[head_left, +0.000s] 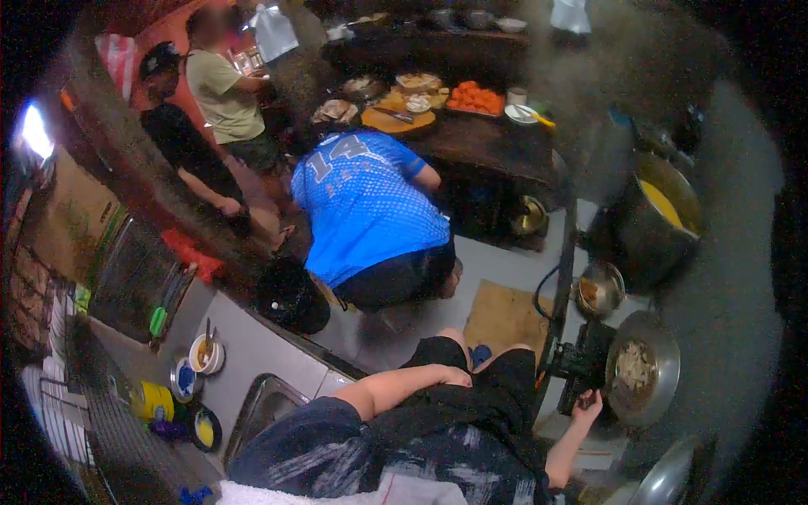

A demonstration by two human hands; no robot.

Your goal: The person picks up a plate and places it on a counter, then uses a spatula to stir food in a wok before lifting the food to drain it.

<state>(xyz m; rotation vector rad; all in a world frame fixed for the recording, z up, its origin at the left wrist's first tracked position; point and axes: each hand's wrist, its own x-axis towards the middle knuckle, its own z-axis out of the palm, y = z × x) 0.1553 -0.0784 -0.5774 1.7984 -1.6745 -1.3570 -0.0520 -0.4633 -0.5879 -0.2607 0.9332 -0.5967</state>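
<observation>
My left hand (455, 376) rests against the dark clothing at my lap; its fingers cannot be made out. At the left side of a large metal wok (644, 370), my right hand (587, 406) is closed around something small and dark, which might be a handle or a knob. Pale, chopped-looking food (635, 370) lies in the bottom of the wok. The wok sits beside a black burner frame (581, 362).
A big pot (644, 244) with yellow contents and a small metal bowl (599, 290) stand beyond the wok. A person in a blue shirt (370, 202) bends over ahead. Two more people stand at left. A sink (268, 412) is at my left; orange food (476, 98) sits on the far table.
</observation>
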